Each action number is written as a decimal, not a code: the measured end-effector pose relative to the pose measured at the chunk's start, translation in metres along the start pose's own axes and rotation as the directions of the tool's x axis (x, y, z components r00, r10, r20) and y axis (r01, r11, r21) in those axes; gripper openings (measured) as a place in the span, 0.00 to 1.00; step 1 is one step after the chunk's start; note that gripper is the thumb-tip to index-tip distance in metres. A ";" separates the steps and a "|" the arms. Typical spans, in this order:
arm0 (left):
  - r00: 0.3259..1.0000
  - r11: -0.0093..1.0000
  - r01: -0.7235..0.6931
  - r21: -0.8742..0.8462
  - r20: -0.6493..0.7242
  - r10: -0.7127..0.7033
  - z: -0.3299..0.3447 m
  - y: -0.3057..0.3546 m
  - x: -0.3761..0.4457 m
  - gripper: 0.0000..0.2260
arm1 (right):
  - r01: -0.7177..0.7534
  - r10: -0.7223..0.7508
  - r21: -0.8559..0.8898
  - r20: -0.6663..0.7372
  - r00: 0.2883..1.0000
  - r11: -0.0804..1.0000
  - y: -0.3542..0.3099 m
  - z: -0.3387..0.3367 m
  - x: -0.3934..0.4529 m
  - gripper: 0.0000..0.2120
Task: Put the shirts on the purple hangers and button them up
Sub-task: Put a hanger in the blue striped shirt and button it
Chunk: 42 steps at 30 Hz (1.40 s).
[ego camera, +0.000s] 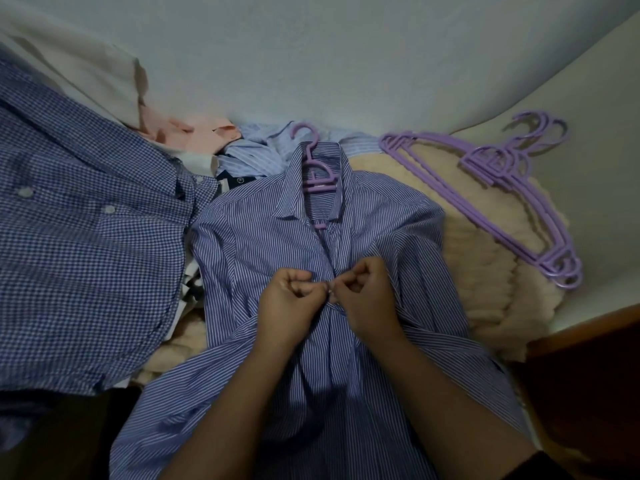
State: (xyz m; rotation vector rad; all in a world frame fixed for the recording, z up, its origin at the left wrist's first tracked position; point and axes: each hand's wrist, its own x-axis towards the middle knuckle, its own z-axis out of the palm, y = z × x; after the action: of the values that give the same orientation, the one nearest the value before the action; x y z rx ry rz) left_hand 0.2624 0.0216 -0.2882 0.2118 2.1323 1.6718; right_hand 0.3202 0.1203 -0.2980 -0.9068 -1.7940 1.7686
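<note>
The left hand (pixel 289 299) and the right hand (pixel 363 292) are meeting at the front opening of the striped shirt (pixel 263 244), both with fingers curled tight and pinching the two edges of the cloth together. I judge they are pushing a small button through its hole, about the middle of the chest; the button itself is too small to see well. The shirt is lying flat under the hands, probably so the edges are staying lined up. Just beyond the hands, the purple hanger (pixel 317 168) is already sitting inside the collar, with its hook sticking out past it. Further away to the right, the spare purple hangers (pixel 485 188) are lying stacked on a cream blanket (pixel 485 289), waiting. To the left, a checked shirt (pixel 86 237) is lying spread out, and beyond it other folded clothes (pixel 242 154) are piled.
</note>
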 end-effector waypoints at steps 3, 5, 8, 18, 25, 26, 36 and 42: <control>0.997 0.995 0.081 -0.058 0.020 -0.080 -0.001 0.010 0.007 0.12 | 0.005 -0.007 0.069 0.022 1.000 0.998 -0.003 -0.001 0.000 0.17; 0.990 0.980 0.141 -0.140 0.026 -0.138 -0.003 0.014 0.010 0.13 | -0.006 -0.001 0.137 0.051 0.999 0.991 -0.007 -0.003 0.000 0.17; 0.996 0.990 0.079 -0.114 0.053 -0.073 -0.004 0.015 0.010 0.14 | -0.047 0.038 0.169 0.056 0.998 0.984 -0.009 -0.005 0.000 0.17; 0.981 0.981 -0.196 0.009 -0.014 0.196 0.000 0.004 -0.006 0.07 | -0.221 0.258 0.498 -0.005 0.966 0.838 -0.022 0.003 0.004 0.17; 0.980 0.979 -0.199 0.039 0.013 0.199 -0.001 -0.001 -0.007 0.05 | -0.244 0.274 0.441 -0.004 0.962 0.864 -0.021 0.005 0.001 0.16; 0.990 0.990 -0.141 0.010 0.009 0.141 -0.002 0.001 -0.006 0.06 | -0.235 0.258 0.429 0.006 0.966 0.872 -0.021 0.005 0.001 0.17; 0.978 0.992 0.119 0.029 0.171 -0.123 -0.019 0.019 0.015 0.12 | -0.002 0.091 -0.285 0.300 0.949 0.959 -0.024 -0.016 0.005 0.06; 0.929 0.803 -0.104 0.586 0.347 -0.133 -0.033 0.035 0.018 0.05 | -0.356 0.374 -0.114 0.274 0.886 0.928 -0.047 -0.017 0.025 0.10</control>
State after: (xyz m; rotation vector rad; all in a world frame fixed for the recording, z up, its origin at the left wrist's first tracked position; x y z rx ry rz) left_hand 0.2278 0.0079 -0.2530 0.6419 2.2670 0.7965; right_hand 0.3094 0.1519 -0.2530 -1.1170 -1.9650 2.1919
